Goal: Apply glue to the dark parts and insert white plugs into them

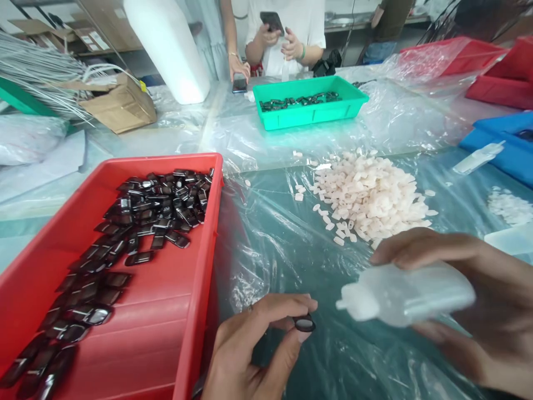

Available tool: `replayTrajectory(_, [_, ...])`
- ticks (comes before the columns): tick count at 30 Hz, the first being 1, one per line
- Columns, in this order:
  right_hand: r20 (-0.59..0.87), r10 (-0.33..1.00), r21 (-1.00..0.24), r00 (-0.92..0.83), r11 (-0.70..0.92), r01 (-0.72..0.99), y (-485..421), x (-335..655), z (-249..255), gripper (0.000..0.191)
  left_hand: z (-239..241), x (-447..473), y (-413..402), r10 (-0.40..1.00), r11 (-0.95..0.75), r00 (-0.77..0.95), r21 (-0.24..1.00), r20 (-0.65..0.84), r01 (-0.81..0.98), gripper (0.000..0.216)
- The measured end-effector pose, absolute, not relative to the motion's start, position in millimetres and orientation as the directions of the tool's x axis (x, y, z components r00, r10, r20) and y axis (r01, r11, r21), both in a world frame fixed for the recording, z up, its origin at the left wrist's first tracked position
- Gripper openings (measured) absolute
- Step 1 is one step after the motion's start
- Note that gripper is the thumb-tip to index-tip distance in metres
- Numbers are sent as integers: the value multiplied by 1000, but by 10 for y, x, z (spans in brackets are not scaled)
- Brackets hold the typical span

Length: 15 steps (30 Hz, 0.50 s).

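Observation:
Between thumb and fingers my left hand (254,347) pinches a small dark oval piece (305,323) with a pale flat end facing up. My right hand (470,294) is wrapped around a translucent squeeze bottle (416,293), tilted on its side, its white nozzle pointing left toward the dark piece but apart from it. To the left, a red tray (166,311) holds many glossy dark pieces (162,205). Beyond the bottle lies a heap of small whitish pieces (370,191), with several strewn along its left side.
A green tray (312,115) of dark pieces stands farther back, near people holding phones. A white jug (169,50) and a cardboard box (120,105) sit back left. On the right are a blue bin (499,144), red bins (503,83) and another bottle (478,158). Plastic sheet (266,222) covers the table.

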State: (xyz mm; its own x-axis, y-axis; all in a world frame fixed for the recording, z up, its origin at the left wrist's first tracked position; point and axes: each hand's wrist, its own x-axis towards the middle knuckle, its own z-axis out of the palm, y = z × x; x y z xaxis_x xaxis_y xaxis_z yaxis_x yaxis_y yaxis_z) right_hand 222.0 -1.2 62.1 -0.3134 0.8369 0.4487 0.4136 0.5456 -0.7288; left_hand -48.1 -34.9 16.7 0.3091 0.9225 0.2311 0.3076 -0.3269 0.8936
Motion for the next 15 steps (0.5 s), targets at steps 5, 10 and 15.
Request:
replayTrajectory(5, [243, 931, -922, -274, 309, 232, 72, 2144, 502, 40, 148, -441, -358, 934, -295, 275, 927, 228, 233, 37])
replayTrajectory(10, [205, 937, -931, -283, 276, 240, 16, 1856, 220, 37, 137, -426, -390, 865, -426, 368, 887, 342, 177, 35])
replayTrajectory(15, [232, 929, -890, -287, 322, 324, 28, 1576, 73, 36, 58, -383, -451, 773, -542, 465, 830, 432, 131, 43])
